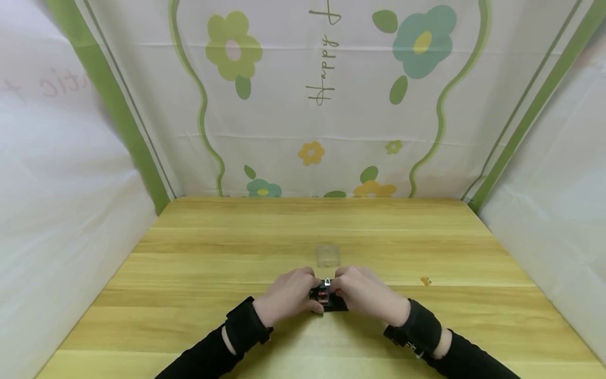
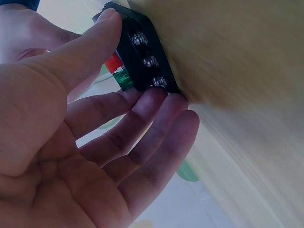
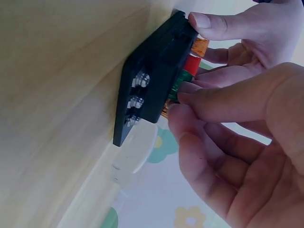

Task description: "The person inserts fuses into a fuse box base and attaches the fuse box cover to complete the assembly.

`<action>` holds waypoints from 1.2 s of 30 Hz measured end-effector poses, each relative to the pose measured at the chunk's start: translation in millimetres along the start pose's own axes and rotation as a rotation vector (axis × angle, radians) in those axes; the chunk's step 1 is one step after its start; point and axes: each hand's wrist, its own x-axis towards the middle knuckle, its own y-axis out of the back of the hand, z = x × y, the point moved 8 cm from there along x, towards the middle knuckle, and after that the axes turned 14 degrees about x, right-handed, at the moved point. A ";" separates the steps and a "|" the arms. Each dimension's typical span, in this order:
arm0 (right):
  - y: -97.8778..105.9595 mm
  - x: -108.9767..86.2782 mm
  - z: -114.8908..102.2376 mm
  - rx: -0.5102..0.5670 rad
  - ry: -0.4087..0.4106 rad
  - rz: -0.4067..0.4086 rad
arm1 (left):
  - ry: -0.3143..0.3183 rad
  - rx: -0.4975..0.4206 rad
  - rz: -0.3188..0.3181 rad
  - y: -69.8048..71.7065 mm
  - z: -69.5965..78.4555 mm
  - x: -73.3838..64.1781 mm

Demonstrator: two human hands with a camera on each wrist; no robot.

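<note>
A small black device base [image 1: 337, 305] with coloured parts on top sits between both hands at the table's middle. Metal screw terminals [image 3: 135, 101] line its side; an orange part [image 3: 200, 46], a red part [image 3: 192, 64] and a green part [image 3: 181, 81] rise above. My left hand [image 1: 292, 293] grips the base, thumb on one top corner and fingertips at the lower edge in the left wrist view. Thumb and index finger of my right hand [image 1: 368, 296] pinch at the coloured parts beside the green one; what lies between those fingertips is hidden.
Just behind the hands a clear plastic cover [image 1: 328, 256] rests on the wooden table [image 1: 189, 273]. A small orange-brown mark [image 1: 425, 281] lies to the right. A white flower-printed cloth [image 1: 284, 116] walls the back, with white cloth on both sides.
</note>
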 end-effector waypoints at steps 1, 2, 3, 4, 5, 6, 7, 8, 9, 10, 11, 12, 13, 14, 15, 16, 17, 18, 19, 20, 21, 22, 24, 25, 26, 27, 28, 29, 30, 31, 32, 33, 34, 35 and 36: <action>-0.2 -0.1 0.2 -0.001 0.001 0.005 | 0.002 -0.001 -0.001 -0.3 0.1 0.0; -0.5 -0.3 0.5 -0.001 0.002 0.009 | 0.002 0.001 -0.002 -0.4 0.3 -0.1; -0.6 -0.2 0.6 0.000 0.002 0.013 | 0.003 0.001 -0.002 -0.6 0.4 -0.2; -0.6 -0.1 0.8 0.004 0.002 0.017 | 0.004 0.001 -0.001 -0.7 0.4 -0.2; -0.6 -0.1 1.0 0.008 0.001 0.019 | 0.005 0.002 0.000 -1.0 0.3 -0.2; -0.8 -0.1 1.1 0.014 0.001 0.019 | 0.007 0.002 0.002 -1.1 0.0 -0.3; -0.6 0.0 1.0 0.016 0.001 0.019 | 0.006 0.003 0.003 -0.9 0.0 -0.3; -0.2 0.1 0.8 0.017 0.001 0.019 | 0.005 0.003 0.004 -0.7 0.0 -0.4; 0.1 0.4 0.5 0.017 0.001 0.018 | 0.005 0.003 0.005 -0.6 0.0 -0.4; 0.2 0.4 0.6 0.014 0.001 0.016 | 0.004 0.004 0.006 -0.5 -0.1 -0.3; 0.5 0.6 0.4 0.014 0.003 0.015 | 0.004 0.004 0.006 -0.5 -0.2 -0.2; 0.9 0.7 0.3 0.012 0.006 0.016 | 0.005 0.008 0.006 -0.5 -0.5 0.1; 1.2 0.8 0.3 0.010 0.008 0.018 | 0.005 0.010 0.006 -0.5 -0.6 0.3; 1.5 0.8 0.4 0.011 0.009 0.019 | 0.007 0.009 0.005 -0.4 -0.8 0.6; 1.6 0.7 0.4 0.011 0.009 0.021 | 0.007 0.009 0.006 -0.3 -0.8 0.7; 1.6 0.5 0.3 0.011 0.009 0.022 | 0.007 0.009 0.006 -0.4 -0.9 0.9; 1.8 0.7 -0.2 0.009 0.011 0.023 | 0.007 0.009 0.005 -0.4 -0.9 0.9; 1.5 0.6 -0.4 0.001 0.011 0.023 | 0.006 0.007 0.005 -0.4 -0.7 0.8; 1.2 0.7 -0.8 -0.004 0.010 0.022 | 0.004 0.006 0.004 -0.4 -0.4 0.5; 0.8 0.7 -1.2 -0.012 0.009 0.021 | 0.003 0.003 0.003 -0.4 -0.2 0.2; 0.5 0.8 -1.8 -0.021 0.011 0.020 | 0.002 0.004 0.002 -0.6 0.2 -0.2; 0.2 1.0 -2.3 -0.031 0.012 0.020 | 0.001 0.004 0.000 -0.7 0.4 -0.3; -0.7 0.7 -3.0 -0.056 0.016 0.021 | 0.000 0.003 -0.003 -0.9 0.9 -0.7; -1.2 0.6 -3.4 -0.066 0.019 0.021 | 0.001 0.006 -0.004 -1.1 1.0 -0.8; -1.8 0.2 -3.5 -0.075 0.020 0.021 | 0.002 0.006 -0.005 -1.1 1.1 -0.9; -2.0 0.3 -3.9 -0.083 0.023 0.022 | 0.003 0.008 -0.006 -1.2 1.2 -0.9; -2.5 0.0 -4.0 -0.090 0.022 0.022 | 0.004 0.009 -0.007 -1.3 1.1 -0.9; -2.6 -0.1 -3.9 -0.092 0.020 0.022 | 0.005 0.011 -0.006 -1.2 1.3 -0.9; -2.8 -0.2 -3.7 -0.089 0.017 0.022 | 0.006 0.014 -0.005 -1.0 1.4 -0.9; -2.8 -0.1 -3.7 -0.083 0.013 0.021 | 0.006 0.015 -0.003 -0.7 1.6 -0.9; -2.5 -0.1 -3.7 -0.077 0.009 0.021 | 0.005 0.017 0.000 -0.4 1.7 -0.9; -2.2 0.0 -3.8 -0.072 0.006 0.022 | 0.005 0.020 0.004 -0.2 1.8 -0.9; -2.3 -0.2 -3.5 -0.067 0.002 0.021 | 0.004 0.021 0.008 -0.2 1.7 -0.7; -2.1 -0.1 -3.6 -0.066 0.001 0.022 | 0.003 0.023 0.011 0.0 1.8 -0.7; -2.2 -0.3 -3.8 -0.068 0.002 0.022 | 0.002 0.025 0.015 0.1 1.8 -0.6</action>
